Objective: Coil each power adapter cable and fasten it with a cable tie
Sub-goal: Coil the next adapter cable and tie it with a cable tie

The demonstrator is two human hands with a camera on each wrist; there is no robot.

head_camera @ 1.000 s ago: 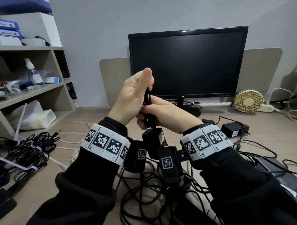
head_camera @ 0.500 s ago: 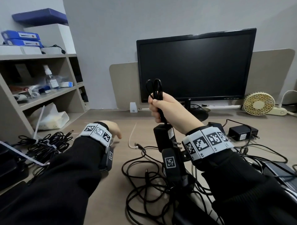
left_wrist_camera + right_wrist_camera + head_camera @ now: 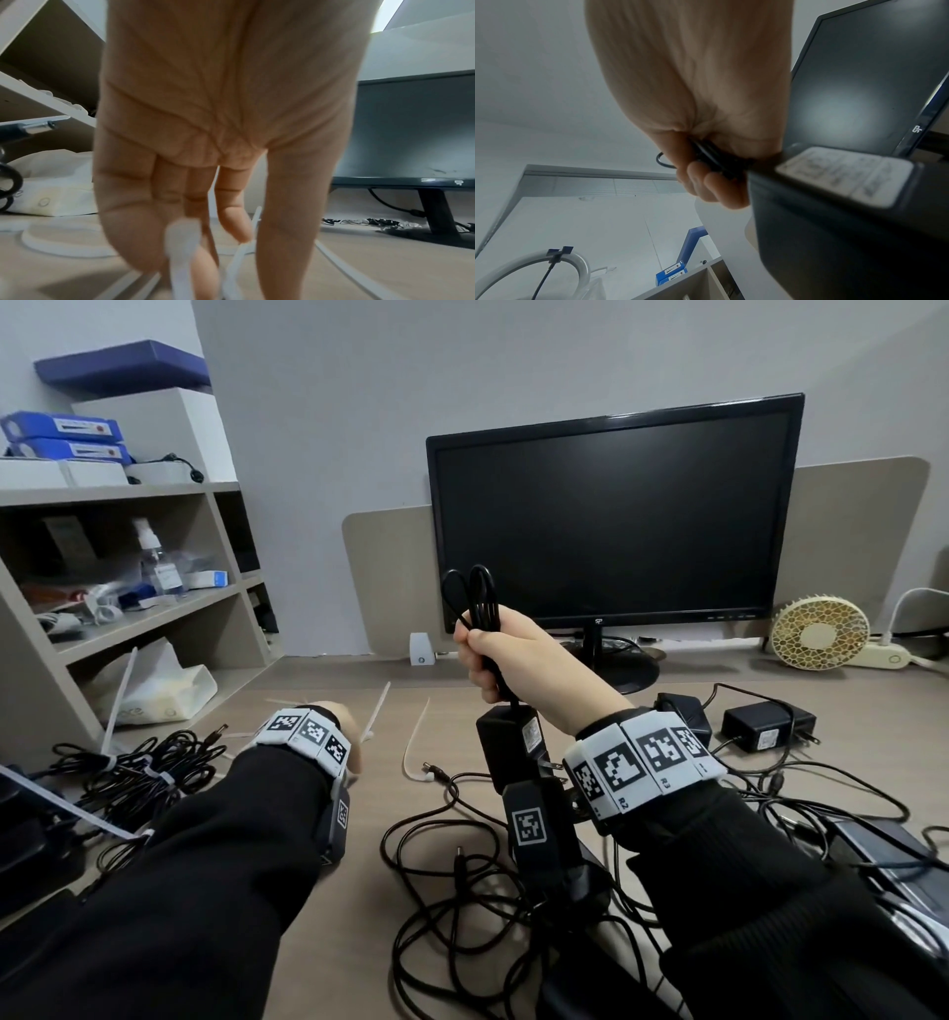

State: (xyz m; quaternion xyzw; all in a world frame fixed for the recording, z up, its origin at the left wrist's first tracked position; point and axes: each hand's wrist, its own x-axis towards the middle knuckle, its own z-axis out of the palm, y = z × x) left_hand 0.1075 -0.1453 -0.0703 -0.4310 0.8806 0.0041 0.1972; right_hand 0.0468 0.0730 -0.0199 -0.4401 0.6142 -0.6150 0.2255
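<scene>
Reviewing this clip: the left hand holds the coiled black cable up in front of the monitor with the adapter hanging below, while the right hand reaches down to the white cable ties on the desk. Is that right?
The hands are swapped. In the head view the right hand grips the coiled black cable with the black power adapter hanging below, while the left hand reaches down to the white plastic cable ties on the desk.

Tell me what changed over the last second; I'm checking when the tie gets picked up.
The left hand let go of the coiled cable, dropped to the desk and now reaches among the white cable ties; whether it grips one is unclear. The right hand still grips the coil upright, its adapter hanging below.
</scene>
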